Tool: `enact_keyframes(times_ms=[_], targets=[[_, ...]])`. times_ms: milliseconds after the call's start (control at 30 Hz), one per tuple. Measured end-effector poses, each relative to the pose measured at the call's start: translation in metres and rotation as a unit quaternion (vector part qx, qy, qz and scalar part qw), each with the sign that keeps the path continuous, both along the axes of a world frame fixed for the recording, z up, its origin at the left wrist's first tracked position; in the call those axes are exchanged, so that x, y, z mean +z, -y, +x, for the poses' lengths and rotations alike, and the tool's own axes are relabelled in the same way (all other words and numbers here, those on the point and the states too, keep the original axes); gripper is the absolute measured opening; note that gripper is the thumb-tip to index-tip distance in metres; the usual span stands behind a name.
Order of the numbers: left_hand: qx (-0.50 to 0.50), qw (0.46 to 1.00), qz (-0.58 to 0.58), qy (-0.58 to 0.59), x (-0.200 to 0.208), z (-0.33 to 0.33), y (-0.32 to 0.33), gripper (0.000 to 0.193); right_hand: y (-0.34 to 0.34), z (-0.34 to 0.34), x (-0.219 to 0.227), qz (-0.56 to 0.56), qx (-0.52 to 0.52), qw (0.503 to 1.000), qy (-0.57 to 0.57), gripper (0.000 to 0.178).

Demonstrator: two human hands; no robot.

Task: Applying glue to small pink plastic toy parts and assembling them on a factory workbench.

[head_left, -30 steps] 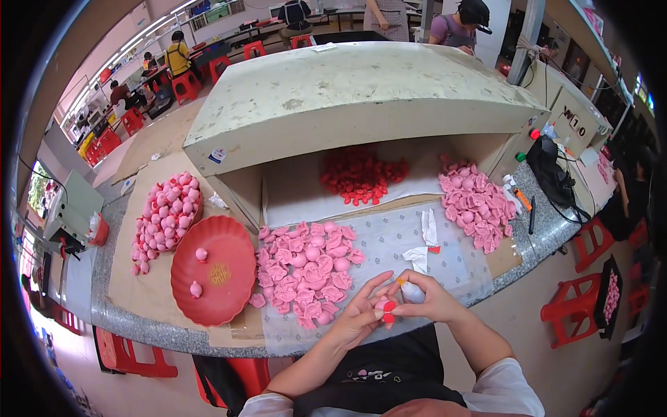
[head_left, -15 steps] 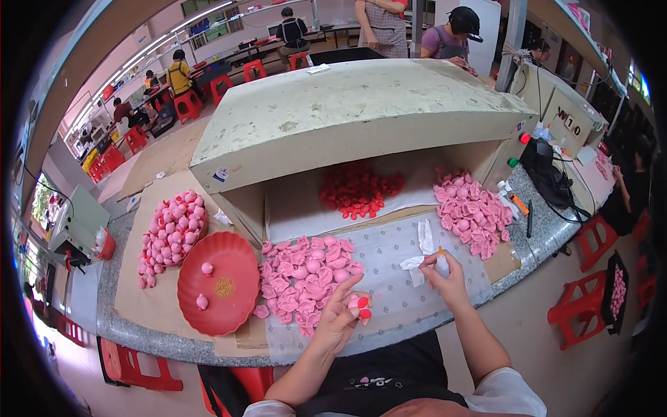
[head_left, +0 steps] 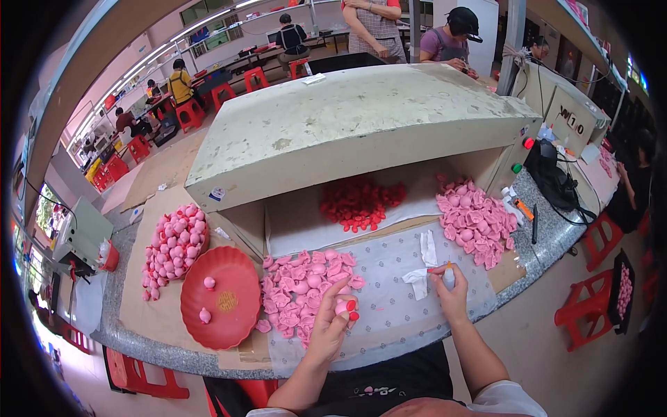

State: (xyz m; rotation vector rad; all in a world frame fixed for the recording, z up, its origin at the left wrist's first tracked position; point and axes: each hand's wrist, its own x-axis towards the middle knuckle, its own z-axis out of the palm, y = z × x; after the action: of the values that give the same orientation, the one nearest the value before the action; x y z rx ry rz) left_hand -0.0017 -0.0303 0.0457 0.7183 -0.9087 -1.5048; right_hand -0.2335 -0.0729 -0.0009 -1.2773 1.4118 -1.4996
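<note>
Hands have separated since earlier: left hand (head_left: 332, 321) pinches a pink piece (head_left: 343, 306) at lower centre, right hand (head_left: 450, 292) clamps a small bottle (head_left: 448, 276) by the white cloth (head_left: 419, 280). Pink pile (head_left: 303, 292) behind. Best keep the tip upright, dab sparingly.

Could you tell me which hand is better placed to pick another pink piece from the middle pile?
The left hand: it sits at the edge of the middle pink pile, though holding a pink piece. The right hand grips a small tool by the white cloth.
</note>
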Motion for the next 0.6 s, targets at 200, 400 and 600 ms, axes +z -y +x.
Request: enact_keyframes(times_ms=[200,400,600], targets=[[0.065,0.99,-0.064,0.106,0.02,0.047,-0.011,0.054,0.005,0.02,-0.008,-0.017,0.044,0.999,-0.013,0.007],[0.226,0.926,-0.169,0.25,0.107,0.142,0.036,0.055,-0.002,0.001,-0.01,-0.023,0.013,0.999,-0.047,0.006],[0.35,0.863,-0.162,0.326,0.169,0.261,0.102,0.048,0.002,0.008,-0.006,-0.007,0.041,0.999,0.002,0.006]])
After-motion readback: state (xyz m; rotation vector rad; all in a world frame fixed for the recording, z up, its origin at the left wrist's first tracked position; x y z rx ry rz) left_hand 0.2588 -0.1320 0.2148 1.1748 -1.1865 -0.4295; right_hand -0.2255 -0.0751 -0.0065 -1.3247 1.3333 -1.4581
